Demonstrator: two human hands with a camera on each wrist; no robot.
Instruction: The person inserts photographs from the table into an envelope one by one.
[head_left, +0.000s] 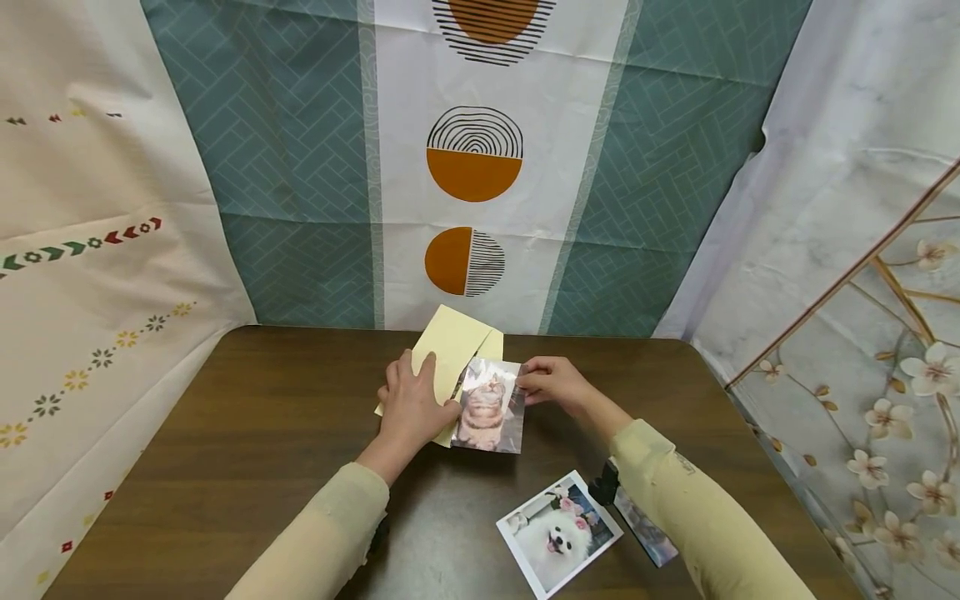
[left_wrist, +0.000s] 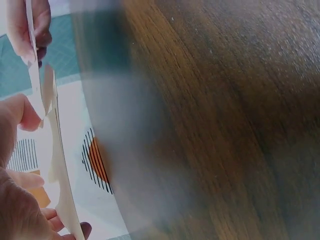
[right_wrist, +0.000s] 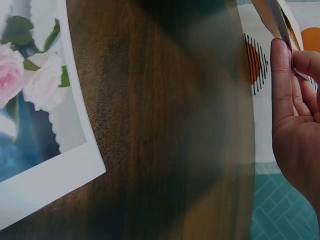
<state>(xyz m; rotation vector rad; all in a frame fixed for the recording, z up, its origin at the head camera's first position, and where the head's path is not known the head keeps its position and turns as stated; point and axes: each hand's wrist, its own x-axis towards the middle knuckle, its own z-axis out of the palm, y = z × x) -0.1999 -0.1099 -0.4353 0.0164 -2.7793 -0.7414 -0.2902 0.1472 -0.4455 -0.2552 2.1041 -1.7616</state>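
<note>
My left hand [head_left: 412, 400] holds a pale yellow envelope [head_left: 450, 346], tilted above the table. In the left wrist view, fingers [left_wrist: 52, 217] show at the envelope's lower edge, and the thumb [left_wrist: 27, 114] is close to its mouth. My right hand [head_left: 553, 382] pinches the right edge of a photo of a cat [head_left: 486, 408]. The photo's left side lies against the envelope's opening; how far it sits inside cannot be told. The right wrist view shows the right thumb and index finger [right_wrist: 281, 75] meeting on the photo's edge.
A white-bordered photo of a fluffy white dog [head_left: 555, 546] lies on the brown wooden table [head_left: 262, 467] at the front. Beside it, partly under the right forearm, is another picture [head_left: 645, 529] with a black object [head_left: 604, 483]. A patterned curtain [head_left: 300, 167] hangs behind the table.
</note>
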